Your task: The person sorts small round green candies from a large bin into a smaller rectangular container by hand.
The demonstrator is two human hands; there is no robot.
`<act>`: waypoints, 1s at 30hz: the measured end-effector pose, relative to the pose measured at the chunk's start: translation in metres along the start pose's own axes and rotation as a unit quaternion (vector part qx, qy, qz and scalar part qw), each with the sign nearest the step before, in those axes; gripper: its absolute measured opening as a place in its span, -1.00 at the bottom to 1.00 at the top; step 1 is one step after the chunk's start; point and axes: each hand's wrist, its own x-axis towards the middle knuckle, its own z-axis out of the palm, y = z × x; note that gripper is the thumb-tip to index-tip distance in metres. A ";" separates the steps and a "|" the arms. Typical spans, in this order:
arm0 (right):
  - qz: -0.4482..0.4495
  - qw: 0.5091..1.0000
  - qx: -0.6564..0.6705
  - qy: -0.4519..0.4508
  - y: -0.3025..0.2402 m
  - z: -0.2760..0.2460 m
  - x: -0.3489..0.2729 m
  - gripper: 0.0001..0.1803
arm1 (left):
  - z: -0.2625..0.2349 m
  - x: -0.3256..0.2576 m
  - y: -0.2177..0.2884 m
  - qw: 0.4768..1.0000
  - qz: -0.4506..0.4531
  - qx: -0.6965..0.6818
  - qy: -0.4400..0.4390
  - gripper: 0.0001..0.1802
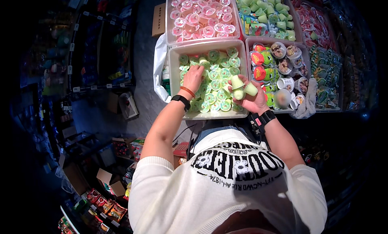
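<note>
My left hand [194,77] reaches into a clear plastic bin [173,64] of green-lidded jelly cups [215,85]. Its fingers are curled together at a pale green jelly cup [203,61] that lies tipped on its side; the fingertips are partly hidden. Over the bin's right edge, my right hand [256,100] is turned palm up. It cradles several pale green jelly cups [238,87] against its fingers, their rounded bottoms showing.
A bin of pink jelly cups [202,15] adjoins at the far side, with a bin of green cups and packets [266,15] beside it. Right of my bin stand mixed cups [285,66] and a grey cloth [306,100]. A white plastic bag [160,68] hangs at the left.
</note>
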 end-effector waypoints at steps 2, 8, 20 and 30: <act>0.011 1.000 -0.010 0.006 0.003 0.002 0.006 -0.49 | -0.001 0.001 0.005 0.999 -0.008 0.018 0.028 -0.58; 0.051 0.995 -0.063 0.061 0.009 -0.006 0.018 -0.55 | -0.030 -0.008 0.056 0.924 -0.079 -0.368 -0.065 -0.59; 0.081 0.990 -0.060 0.101 0.016 -0.009 0.018 -0.56 | -0.036 -0.008 0.042 0.854 -0.035 -0.468 -0.223 -0.61; 0.022 0.981 -0.069 0.178 0.012 -0.008 0.026 -0.53 | 0.022 0.032 0.025 0.996 0.044 0.016 0.069 -0.74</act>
